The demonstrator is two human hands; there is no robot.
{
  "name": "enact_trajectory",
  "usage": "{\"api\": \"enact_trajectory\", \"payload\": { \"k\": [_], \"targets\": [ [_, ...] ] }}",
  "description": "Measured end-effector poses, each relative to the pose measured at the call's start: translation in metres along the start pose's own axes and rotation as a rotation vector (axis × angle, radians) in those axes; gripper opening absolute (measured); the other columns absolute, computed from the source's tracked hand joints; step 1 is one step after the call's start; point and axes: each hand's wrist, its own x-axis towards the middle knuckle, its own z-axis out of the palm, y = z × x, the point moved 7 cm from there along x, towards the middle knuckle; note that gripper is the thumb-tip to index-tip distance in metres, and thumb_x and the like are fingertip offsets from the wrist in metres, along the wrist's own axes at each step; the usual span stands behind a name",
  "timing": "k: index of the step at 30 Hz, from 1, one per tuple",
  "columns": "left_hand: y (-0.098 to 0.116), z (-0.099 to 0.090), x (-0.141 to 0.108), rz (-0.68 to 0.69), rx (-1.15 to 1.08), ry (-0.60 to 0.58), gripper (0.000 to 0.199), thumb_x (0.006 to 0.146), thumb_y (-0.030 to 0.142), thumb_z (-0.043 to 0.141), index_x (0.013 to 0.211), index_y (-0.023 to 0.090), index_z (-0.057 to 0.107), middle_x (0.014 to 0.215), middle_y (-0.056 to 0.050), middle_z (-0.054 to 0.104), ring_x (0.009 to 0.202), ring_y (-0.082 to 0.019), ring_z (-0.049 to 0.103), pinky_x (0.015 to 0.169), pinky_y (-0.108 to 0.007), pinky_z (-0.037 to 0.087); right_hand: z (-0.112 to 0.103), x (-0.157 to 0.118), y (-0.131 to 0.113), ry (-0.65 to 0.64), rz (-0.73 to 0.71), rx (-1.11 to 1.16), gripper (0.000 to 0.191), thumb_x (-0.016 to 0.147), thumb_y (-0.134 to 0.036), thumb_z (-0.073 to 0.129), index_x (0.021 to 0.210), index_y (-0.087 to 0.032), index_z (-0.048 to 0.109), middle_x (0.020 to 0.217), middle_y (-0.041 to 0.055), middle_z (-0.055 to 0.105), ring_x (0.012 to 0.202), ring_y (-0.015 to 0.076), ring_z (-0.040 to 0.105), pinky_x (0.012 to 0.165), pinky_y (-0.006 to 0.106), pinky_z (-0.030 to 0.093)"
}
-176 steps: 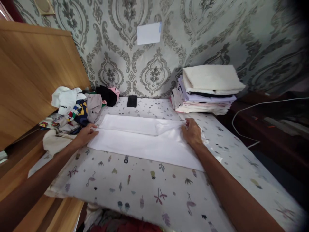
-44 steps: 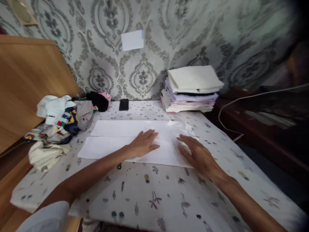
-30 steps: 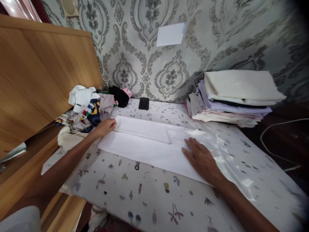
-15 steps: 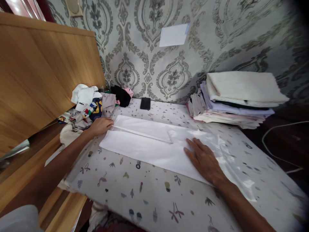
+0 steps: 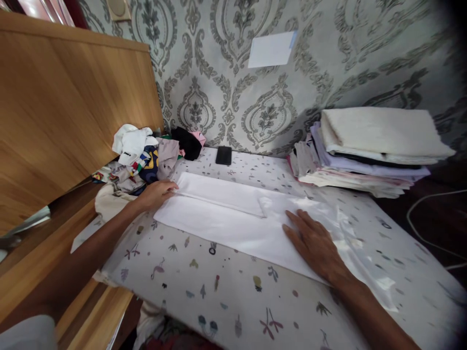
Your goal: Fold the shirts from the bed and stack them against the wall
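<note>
A white garment lies lengthwise across the patterned sheet, split from its left end to about the middle into two long panels, like trouser legs. My left hand is at the left end of the far panel, its fingers closed on the cloth edge. That panel's lower edge rests along the near one. My right hand presses flat on the right half of the garment, fingers slightly spread. Beyond it the fabric looks thinner and shiny, with light patches.
A pile of crumpled clothes sits at the back left against a wooden panel. Near the wall lies a black flat object. A stack of folded cloths stands at the back right. A white cable hangs at the right.
The gap between the two panels has closed as my left hand shifted the far panel's end slightly. My right hand stays flat on the fabric. The view has turned slightly left.
</note>
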Motion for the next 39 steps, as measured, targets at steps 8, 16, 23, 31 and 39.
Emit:
{"api": "enact_trajectory", "payload": {
  "k": [8,16,23,31,39],
  "targets": [
    [0.005,0.008,0.019,0.128,0.159,-0.039,0.025,0.091,0.020,0.043,0.089,0.021,0.068,0.101,-0.008,0.069,0.100,-0.024,0.063,0.088,-0.033,0.047,-0.002,0.002,-0.002,-0.005,0.015,-0.008,0.059,0.101,-0.050,0.027,0.144,-0.018,0.052,0.153,0.0164,0.049,0.146,0.0308,0.039,0.118,0.054,0.035],
    [-0.014,0.005,0.017,0.076,0.025,-0.020,0.021,0.088,0.022,0.046,0.087,0.020,0.066,0.095,-0.006,0.071,0.091,-0.021,0.064,0.080,-0.030,0.046,0.002,-0.001,0.004,0.016,0.000,0.004,0.059,0.101,-0.052,0.027,0.145,-0.021,0.052,0.153,0.0127,0.049,0.147,0.0301,0.037,0.119,0.055,0.033],
    [-0.016,-0.001,0.002,0.095,-0.161,0.002,0.022,0.090,0.030,0.046,0.093,0.018,0.065,0.092,-0.005,0.066,0.084,-0.020,0.061,0.078,-0.029,0.045,-0.016,0.008,-0.030,0.085,-0.094,0.068,0.056,0.100,-0.048,0.032,0.138,-0.015,0.059,0.152,0.0193,0.048,0.144,0.0348,0.041,0.117,0.055,0.037],
    [-0.013,-0.001,0.002,0.015,-0.119,0.053,0.011,0.085,0.025,0.052,0.081,0.019,0.061,0.087,-0.003,0.063,0.079,-0.018,0.058,0.071,-0.029,0.041,-0.021,0.033,-0.161,-0.049,-0.415,0.280,0.049,0.102,-0.037,0.035,0.141,-0.014,0.055,0.157,0.0184,0.042,0.148,0.0293,0.037,0.120,0.054,0.033],
    [-0.041,0.016,0.009,-0.209,-0.138,0.053,0.020,0.080,0.037,0.063,0.089,0.019,0.063,0.086,-0.003,0.068,0.077,-0.020,0.061,0.068,-0.029,0.042,-0.003,0.053,-0.278,-0.307,-0.498,0.351,0.054,0.102,-0.026,0.035,0.151,-0.005,0.041,0.163,0.0204,0.028,0.154,0.0290,0.020,0.124,0.051,0.020]
  ]
}}
